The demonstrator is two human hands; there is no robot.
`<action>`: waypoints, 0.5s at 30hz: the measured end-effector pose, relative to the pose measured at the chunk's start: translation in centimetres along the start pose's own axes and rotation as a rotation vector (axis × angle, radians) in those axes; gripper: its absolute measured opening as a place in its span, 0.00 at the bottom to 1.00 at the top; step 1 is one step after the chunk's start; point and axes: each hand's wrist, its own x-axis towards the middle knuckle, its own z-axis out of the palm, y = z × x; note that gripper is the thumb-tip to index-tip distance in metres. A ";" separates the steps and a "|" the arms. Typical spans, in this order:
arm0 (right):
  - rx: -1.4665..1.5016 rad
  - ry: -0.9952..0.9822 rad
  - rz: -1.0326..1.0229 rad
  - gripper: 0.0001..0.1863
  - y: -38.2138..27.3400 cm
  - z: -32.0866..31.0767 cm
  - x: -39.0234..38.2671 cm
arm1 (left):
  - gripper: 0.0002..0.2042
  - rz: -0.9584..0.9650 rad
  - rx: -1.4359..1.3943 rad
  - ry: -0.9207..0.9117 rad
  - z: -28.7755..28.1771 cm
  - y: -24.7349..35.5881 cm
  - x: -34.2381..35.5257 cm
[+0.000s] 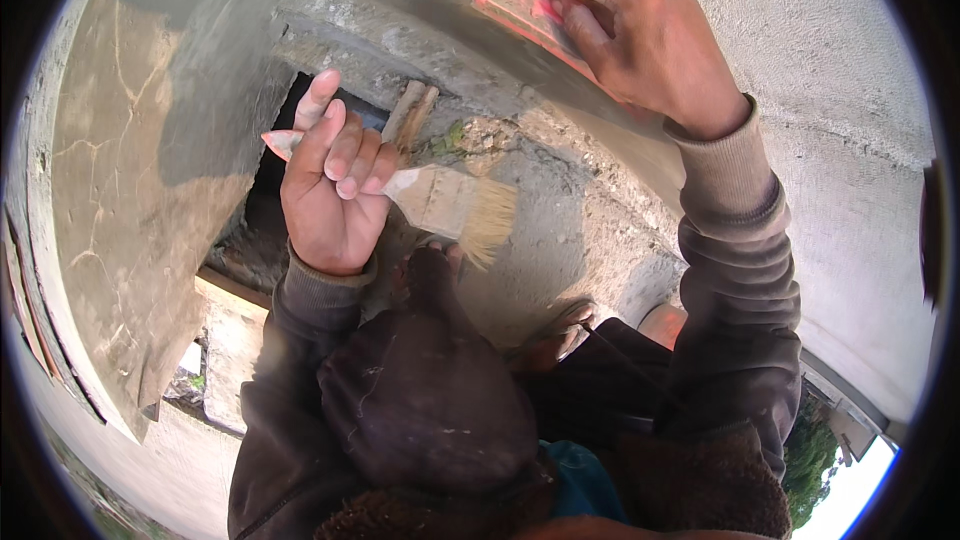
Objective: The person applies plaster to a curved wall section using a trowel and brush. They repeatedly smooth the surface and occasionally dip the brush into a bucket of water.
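While the light-looking, soft-bristled brush [445,205] is gripped by its handle in the left hand [338,195], the stiff-looking block [513,2], best held centrally, is gripped at the wall [440,2] by the right hand [655,40].

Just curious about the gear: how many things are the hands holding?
2: a brush in the left hand and a flat reddish block in the right hand.

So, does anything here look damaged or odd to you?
Yes. Thin branching lines, apparently cracks, mark the wall on the left, breaking up its otherwise smoother face. The concrete beyond the brush in the left hand looks crumbled and rough, with green growth on it.
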 end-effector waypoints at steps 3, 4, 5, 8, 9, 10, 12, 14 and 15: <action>-0.043 0.009 0.010 0.13 -1.2 0.0 0.8 | 0.15 0.005 0.005 0.005 -0.1 -0.1 0.0; -0.064 0.020 0.010 0.12 -1.5 -0.1 1.0 | 0.15 0.005 0.012 0.012 0.0 -0.1 0.1; -0.069 0.011 -0.009 0.12 -1.0 0.2 1.0 | 0.15 0.005 0.018 0.019 0.1 -0.1 0.1; -0.076 0.011 -0.027 0.12 -0.1 0.5 1.1 | 0.15 0.000 0.020 0.003 0.0 0.0 0.2; -0.073 0.024 -0.007 0.12 -1.0 0.3 1.3 | 0.15 -0.006 0.016 0.001 0.1 -0.1 0.3; -0.070 0.037 0.012 0.12 -1.5 0.1 1.3 | 0.15 -0.011 0.013 -0.001 0.2 -0.2 0.4; -0.063 0.030 0.006 0.11 -0.3 0.8 1.3 | 0.15 -0.017 0.014 -0.003 0.3 -0.3 0.4; -0.086 0.024 0.014 0.10 0.1 0.7 1.3 | 0.15 -0.016 0.024 -0.004 0.6 -0.4 0.3; -0.115 0.018 0.027 0.10 -0.4 0.1 1.6 | 0.15 -0.013 0.026 -0.007 0.7 -0.5 0.2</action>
